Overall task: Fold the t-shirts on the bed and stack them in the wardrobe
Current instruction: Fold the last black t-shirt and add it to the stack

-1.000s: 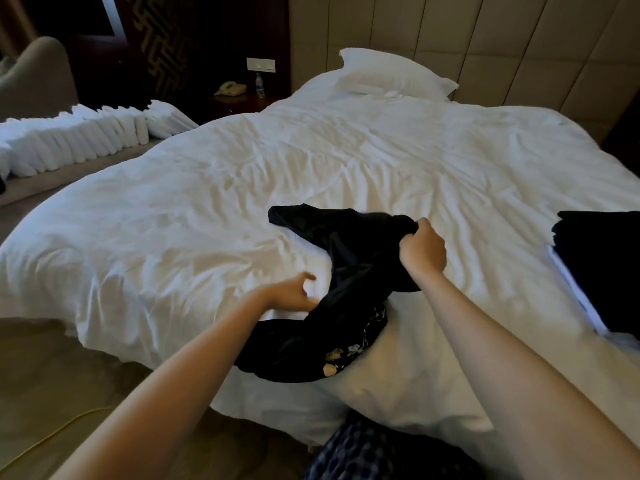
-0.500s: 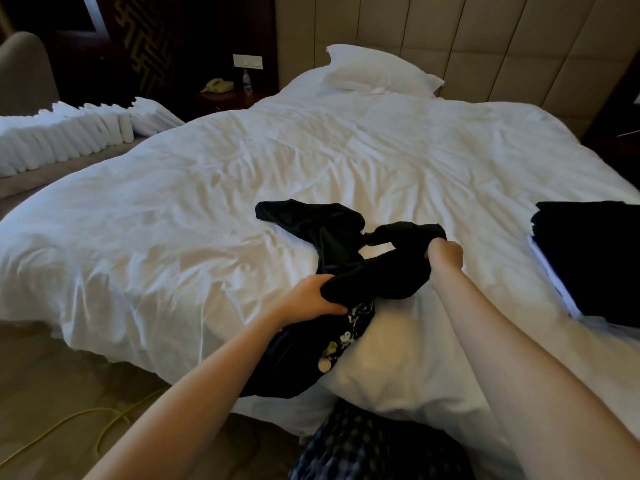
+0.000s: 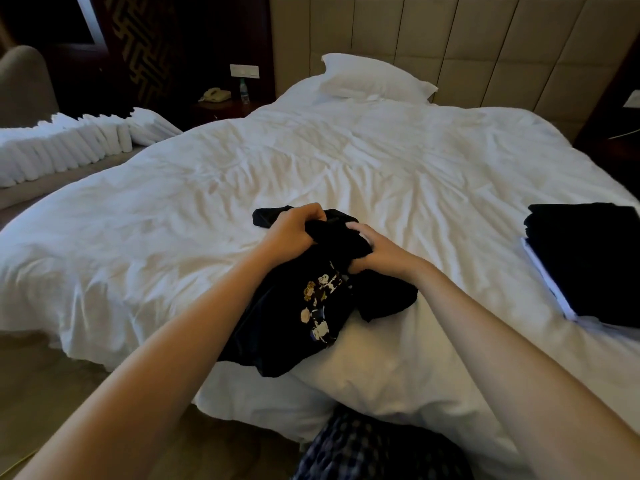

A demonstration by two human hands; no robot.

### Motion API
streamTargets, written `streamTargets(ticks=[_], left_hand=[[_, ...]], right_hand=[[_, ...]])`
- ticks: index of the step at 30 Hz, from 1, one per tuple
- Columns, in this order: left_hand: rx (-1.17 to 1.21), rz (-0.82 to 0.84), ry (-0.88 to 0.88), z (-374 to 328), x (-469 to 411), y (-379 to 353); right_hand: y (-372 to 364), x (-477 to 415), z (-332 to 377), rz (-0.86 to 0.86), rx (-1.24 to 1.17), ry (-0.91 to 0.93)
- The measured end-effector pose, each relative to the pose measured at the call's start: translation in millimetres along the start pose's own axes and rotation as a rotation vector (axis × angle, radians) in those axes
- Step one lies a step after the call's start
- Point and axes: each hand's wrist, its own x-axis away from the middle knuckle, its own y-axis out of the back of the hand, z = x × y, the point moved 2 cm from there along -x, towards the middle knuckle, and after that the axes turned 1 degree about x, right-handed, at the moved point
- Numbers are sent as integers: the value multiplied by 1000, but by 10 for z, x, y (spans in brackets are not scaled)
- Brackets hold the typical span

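A crumpled black t-shirt (image 3: 298,317) with a small cartoon print lies bunched at the near corner of the white bed (image 3: 346,161). My left hand (image 3: 292,230) grips a fold of it at its far end, fingers curled into the cloth. Close beside it, my right hand (image 3: 377,251) grips the same bunched fabric from the right. A stack of folded dark t-shirts (image 3: 588,258) sits on the bed's right edge, on top of something white.
A white pillow (image 3: 374,77) rests against the padded headboard. A row of folded white towels (image 3: 65,143) lies on a couch to the left. A nightstand with a phone (image 3: 215,95) and a bottle stands at the back.
My two hands have come together over the shirt. The left hand moved up and further across the bed, the right moved left, and the cloth is gathered into a tighter bunch between them.
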Motion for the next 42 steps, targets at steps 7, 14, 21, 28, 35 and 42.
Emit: streamTargets(ticks=[7, 14, 21, 28, 35, 42], left_hand=[[-73, 369, 202, 87, 24, 56], [-244, 265, 166, 237, -24, 348], [-71, -216, 248, 348, -277, 632], [28, -442, 267, 53, -412, 778], [-23, -351, 286, 133, -437, 879], [-115, -316, 346, 50, -434, 673]], right_hand=[[200, 54, 94, -509, 207, -10], [586, 242, 59, -934, 242, -30], [924, 296, -81, -834, 342, -160], [982, 293, -84, -869, 111, -173], [1272, 397, 180, -1073, -40, -45], [1364, 477, 262, -905, 563, -291]])
